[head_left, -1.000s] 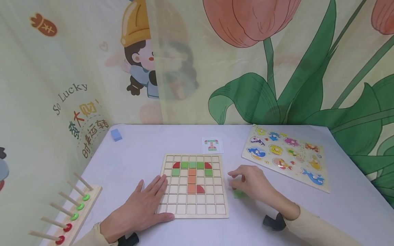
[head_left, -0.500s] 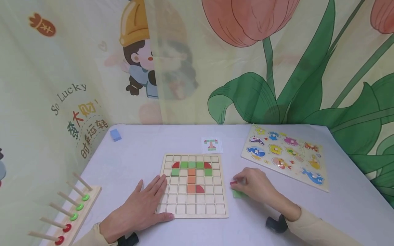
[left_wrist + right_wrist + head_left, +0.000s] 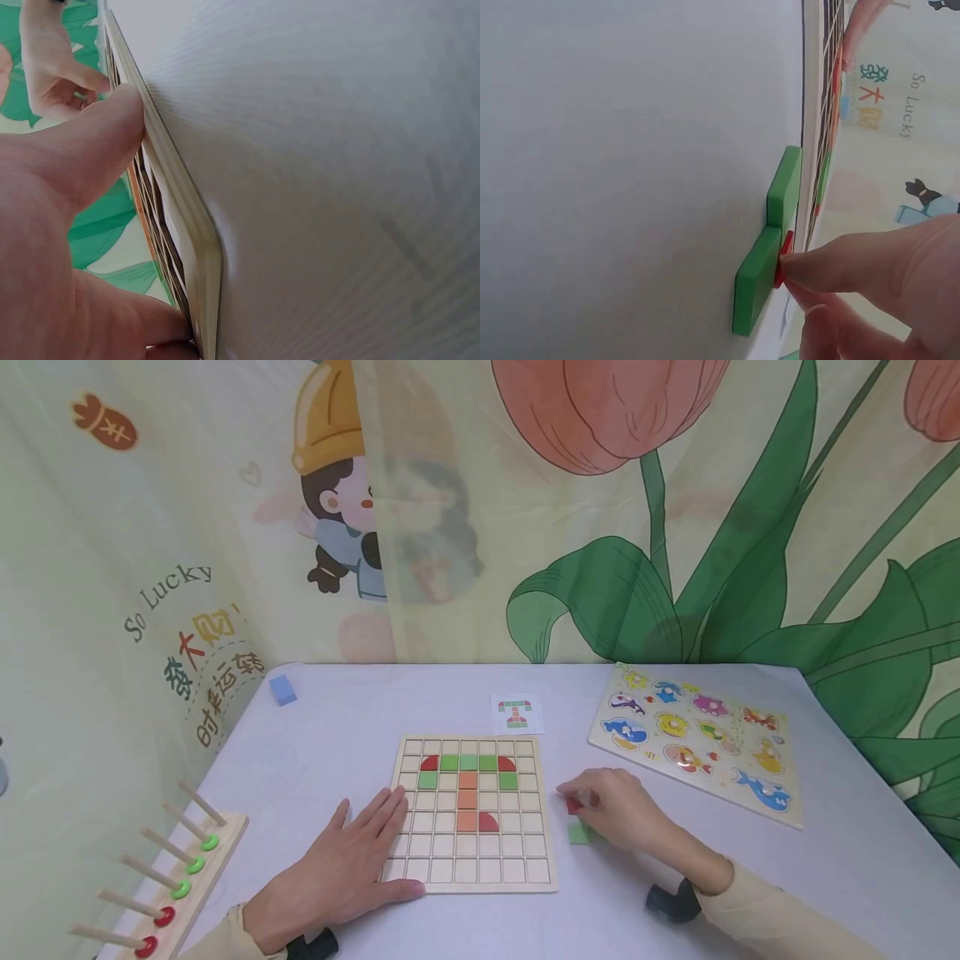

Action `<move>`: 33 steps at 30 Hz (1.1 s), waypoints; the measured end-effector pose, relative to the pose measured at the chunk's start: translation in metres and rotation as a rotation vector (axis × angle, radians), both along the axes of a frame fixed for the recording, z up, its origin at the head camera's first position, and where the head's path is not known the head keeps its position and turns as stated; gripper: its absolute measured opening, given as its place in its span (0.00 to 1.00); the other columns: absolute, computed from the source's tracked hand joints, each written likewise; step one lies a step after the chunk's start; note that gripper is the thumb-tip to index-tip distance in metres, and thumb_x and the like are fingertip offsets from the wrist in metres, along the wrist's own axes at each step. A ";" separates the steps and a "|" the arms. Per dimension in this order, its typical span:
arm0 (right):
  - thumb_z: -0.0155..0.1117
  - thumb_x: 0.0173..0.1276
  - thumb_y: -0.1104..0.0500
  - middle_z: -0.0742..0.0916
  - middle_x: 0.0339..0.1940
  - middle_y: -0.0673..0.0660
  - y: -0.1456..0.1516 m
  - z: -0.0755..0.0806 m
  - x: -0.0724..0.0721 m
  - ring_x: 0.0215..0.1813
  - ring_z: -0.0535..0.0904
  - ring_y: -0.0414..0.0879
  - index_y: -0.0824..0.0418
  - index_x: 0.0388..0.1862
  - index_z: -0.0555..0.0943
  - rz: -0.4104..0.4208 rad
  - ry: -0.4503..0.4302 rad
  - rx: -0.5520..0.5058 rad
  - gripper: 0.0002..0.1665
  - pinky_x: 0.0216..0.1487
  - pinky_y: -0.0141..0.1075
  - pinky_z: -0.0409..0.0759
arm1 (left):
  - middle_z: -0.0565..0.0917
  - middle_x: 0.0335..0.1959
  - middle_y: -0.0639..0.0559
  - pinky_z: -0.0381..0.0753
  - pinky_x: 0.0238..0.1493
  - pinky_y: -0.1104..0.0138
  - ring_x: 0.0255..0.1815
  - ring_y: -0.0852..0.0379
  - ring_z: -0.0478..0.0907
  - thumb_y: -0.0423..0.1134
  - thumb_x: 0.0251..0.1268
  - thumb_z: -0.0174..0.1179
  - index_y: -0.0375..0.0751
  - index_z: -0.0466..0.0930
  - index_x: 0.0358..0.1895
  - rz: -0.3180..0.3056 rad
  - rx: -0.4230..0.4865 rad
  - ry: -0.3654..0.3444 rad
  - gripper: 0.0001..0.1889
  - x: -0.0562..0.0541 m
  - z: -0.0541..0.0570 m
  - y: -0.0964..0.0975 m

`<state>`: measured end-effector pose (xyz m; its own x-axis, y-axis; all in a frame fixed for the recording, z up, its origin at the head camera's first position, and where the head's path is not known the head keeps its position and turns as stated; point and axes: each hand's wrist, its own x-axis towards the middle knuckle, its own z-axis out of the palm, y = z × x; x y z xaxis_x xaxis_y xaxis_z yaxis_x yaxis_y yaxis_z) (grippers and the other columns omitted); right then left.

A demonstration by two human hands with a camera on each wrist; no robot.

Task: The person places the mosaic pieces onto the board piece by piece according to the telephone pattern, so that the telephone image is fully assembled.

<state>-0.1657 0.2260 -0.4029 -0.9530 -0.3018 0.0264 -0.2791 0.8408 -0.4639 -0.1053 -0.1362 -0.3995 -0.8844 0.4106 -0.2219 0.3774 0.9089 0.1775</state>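
A wooden grid board lies on the table with red quarter-circle, green square and orange square tiles in some cells. My left hand lies spread along its left side, fingers on the left edge and thumb at the front edge; in the left wrist view the thumb rests on the rim. Right of the board, my right hand pinches a small red tile between thumb and fingers. The right wrist view shows this red tile partly hidden by the thumb, close beside two green square tiles.
A small card with a coloured tile pattern lies behind the board. At the back right is an animal peg puzzle. A wooden peg rack with green and red rings stands at the left, and a blue block at the back left.
The red tile has come into view in my right fingertips and has turned slightly. The right hand has shifted a little beside the green tiles. My left hand has stayed in place.
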 end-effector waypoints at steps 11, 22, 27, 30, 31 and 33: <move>0.84 0.53 0.52 0.86 0.30 0.46 -0.001 -0.002 0.001 0.30 0.73 0.39 0.54 0.43 0.93 -0.068 -0.004 0.081 0.17 0.30 0.29 0.71 | 0.54 0.85 0.43 0.51 0.76 0.31 0.86 0.43 0.51 0.79 0.60 0.54 0.36 0.55 0.81 0.010 0.002 -0.007 0.58 0.001 0.000 0.000; 0.82 0.56 0.61 0.89 0.33 0.48 -0.003 -0.002 0.002 0.30 0.74 0.38 0.55 0.42 0.93 -0.042 0.012 0.056 0.13 0.30 0.28 0.72 | 0.54 0.85 0.43 0.51 0.76 0.31 0.86 0.43 0.51 0.78 0.60 0.54 0.36 0.55 0.81 0.006 -0.005 -0.004 0.58 0.001 0.001 0.001; 0.81 0.57 0.62 0.88 0.33 0.47 -0.002 -0.001 0.003 0.32 0.74 0.38 0.55 0.43 0.93 -0.014 0.002 0.043 0.13 0.31 0.28 0.73 | 0.55 0.85 0.43 0.51 0.76 0.31 0.86 0.42 0.51 0.78 0.60 0.55 0.36 0.55 0.81 0.010 -0.005 -0.005 0.58 0.001 0.001 0.001; 0.80 0.58 0.61 0.88 0.34 0.46 -0.003 0.001 0.002 0.33 0.75 0.37 0.55 0.44 0.93 -0.003 0.008 0.028 0.14 0.32 0.27 0.75 | 0.55 0.85 0.43 0.51 0.76 0.31 0.86 0.42 0.52 0.78 0.60 0.55 0.36 0.56 0.81 0.012 -0.001 -0.007 0.58 0.001 0.001 0.001; 0.80 0.59 0.60 0.88 0.35 0.46 -0.004 0.002 0.002 0.33 0.75 0.37 0.55 0.45 0.92 0.005 0.012 0.020 0.14 0.32 0.27 0.75 | 0.55 0.85 0.43 0.51 0.76 0.31 0.86 0.42 0.52 0.78 0.60 0.55 0.36 0.56 0.81 0.012 -0.001 -0.007 0.58 0.001 0.001 0.001; 0.79 0.60 0.60 0.88 0.36 0.46 -0.008 0.005 0.001 0.34 0.75 0.37 0.55 0.46 0.92 0.028 0.020 -0.001 0.14 0.32 0.27 0.75 | 0.55 0.85 0.43 0.51 0.76 0.31 0.86 0.43 0.52 0.78 0.60 0.55 0.37 0.56 0.81 0.012 -0.002 -0.007 0.58 0.001 0.001 0.002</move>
